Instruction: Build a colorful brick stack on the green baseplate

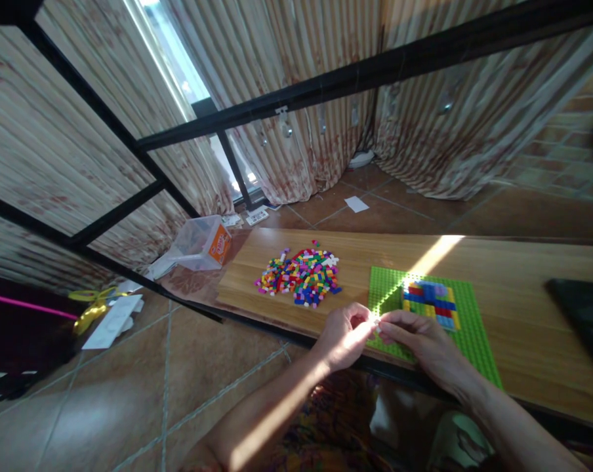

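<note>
Over near edge of table (523,301): left hand (343,337), right hand (427,342), fingers of both pinched on small pale piece (376,320), blurred by glare. Step seems readying piece; next move likely calls for careful alignment. Beyond: brick build (431,305) on green baseplate (473,341); brick pile (304,276) toward left end.

The plate (476,331) is green; the built bricks (431,303) are blue, red and yellow. The loose bricks (306,275) are many-coloured. The table (517,282) is wood-grained brown, the curtain (301,52) beige with reddish marks.
</note>
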Demonstrator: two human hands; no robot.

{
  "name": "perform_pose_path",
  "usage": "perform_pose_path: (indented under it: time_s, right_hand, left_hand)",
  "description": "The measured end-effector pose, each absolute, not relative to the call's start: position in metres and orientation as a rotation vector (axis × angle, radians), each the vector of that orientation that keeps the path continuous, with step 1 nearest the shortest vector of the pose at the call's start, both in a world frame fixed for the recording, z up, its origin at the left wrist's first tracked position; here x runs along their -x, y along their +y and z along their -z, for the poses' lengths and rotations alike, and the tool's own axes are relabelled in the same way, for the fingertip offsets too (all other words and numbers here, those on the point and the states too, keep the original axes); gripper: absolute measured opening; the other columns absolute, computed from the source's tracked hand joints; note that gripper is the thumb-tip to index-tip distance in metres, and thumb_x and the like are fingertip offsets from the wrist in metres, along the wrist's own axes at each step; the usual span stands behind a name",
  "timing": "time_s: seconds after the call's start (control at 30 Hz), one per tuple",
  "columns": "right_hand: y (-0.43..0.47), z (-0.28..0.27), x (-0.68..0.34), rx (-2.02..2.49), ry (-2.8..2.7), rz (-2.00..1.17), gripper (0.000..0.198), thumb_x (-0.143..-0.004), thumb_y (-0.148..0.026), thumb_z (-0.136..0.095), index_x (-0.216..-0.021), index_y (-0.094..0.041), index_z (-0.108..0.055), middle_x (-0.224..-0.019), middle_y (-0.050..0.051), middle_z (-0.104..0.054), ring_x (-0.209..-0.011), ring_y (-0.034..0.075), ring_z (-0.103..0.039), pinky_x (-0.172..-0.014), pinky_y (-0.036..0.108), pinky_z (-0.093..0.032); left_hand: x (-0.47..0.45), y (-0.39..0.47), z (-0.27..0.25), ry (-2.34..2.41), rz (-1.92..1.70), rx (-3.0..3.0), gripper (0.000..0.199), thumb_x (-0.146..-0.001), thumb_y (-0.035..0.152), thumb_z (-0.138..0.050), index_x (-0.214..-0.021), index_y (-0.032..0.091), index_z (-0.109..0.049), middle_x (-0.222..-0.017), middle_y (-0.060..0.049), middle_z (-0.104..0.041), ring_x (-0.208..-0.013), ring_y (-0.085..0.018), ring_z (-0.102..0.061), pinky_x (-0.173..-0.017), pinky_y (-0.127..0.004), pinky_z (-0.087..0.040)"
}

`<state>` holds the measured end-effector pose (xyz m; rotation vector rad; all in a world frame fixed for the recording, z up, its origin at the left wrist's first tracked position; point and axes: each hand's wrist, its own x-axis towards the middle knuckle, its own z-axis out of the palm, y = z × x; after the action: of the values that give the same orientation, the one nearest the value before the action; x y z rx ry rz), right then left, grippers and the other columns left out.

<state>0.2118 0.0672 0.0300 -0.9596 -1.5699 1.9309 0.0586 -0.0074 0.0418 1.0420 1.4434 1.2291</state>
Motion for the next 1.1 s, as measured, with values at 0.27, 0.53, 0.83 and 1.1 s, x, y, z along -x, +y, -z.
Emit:
perform_pose_path:
  time_s: [0.27, 0.53, 0.83, 1.1]
  right_hand:
    - [0.061, -0.021, -0.213, 0.926, -1.214, -2.327, 0.025, -0.067, -0.04, -0.08, -0.077, -0.018, -0.072, -0.074, 0.002, -0.065, -0.068, 0.01, -0.055, -0.065, 0.022, -0.046]
    - [0.051, -0.028, -0.206, 0.874, -1.432, -2.268, 0.029, -0.075, -0.045, -0.072, -0.075, -0.016, -0.067, -0.063, -0.002, -0.054, -0.057, 0.007, -0.044, -0.052, 0.02, -0.036]
    - [0.054, -0.029, -0.209, 0.818, -1.471, -2.328, 0.033, -0.076, -0.047, -0.07, -0.072, -0.014, -0.066, -0.06, -0.002, -0.05, -0.055, 0.007, -0.039, -0.049, 0.021, -0.032]
    - [0.049, -0.034, -0.206, 0.878, -1.261, -2.347, 0.025, -0.073, -0.04, -0.074, -0.078, -0.017, -0.067, -0.068, 0.001, -0.058, -0.061, 0.01, -0.049, -0.054, 0.022, -0.04]
  left_hand:
    - [-0.048, -0.014, -0.044, 1.564, -1.047, -1.249, 0.029, -0.081, 0.042, -0.061, -0.078, 0.013, -0.064, -0.07, -0.002, -0.062, -0.064, -0.01, -0.054, -0.058, -0.02, -0.04]
    - [-0.039, -0.019, -0.036, 1.597, -0.804, -1.192, 0.036, -0.079, 0.048, -0.061, -0.078, 0.012, -0.067, -0.068, -0.005, -0.069, -0.061, -0.013, -0.06, -0.056, -0.021, -0.042]
    - [-0.044, -0.025, -0.044, 1.582, -0.807, -1.232, 0.027, -0.077, 0.039, -0.061, -0.076, 0.013, -0.066, -0.068, -0.004, -0.068, -0.062, -0.012, -0.06, -0.056, -0.021, -0.042]
    - [-0.045, -0.025, -0.036, 1.577, -0.973, -1.092, 0.02, -0.073, 0.033, -0.064, -0.067, 0.015, -0.056, -0.058, 0.002, -0.058, -0.053, -0.01, -0.055, -0.05, -0.02, -0.039]
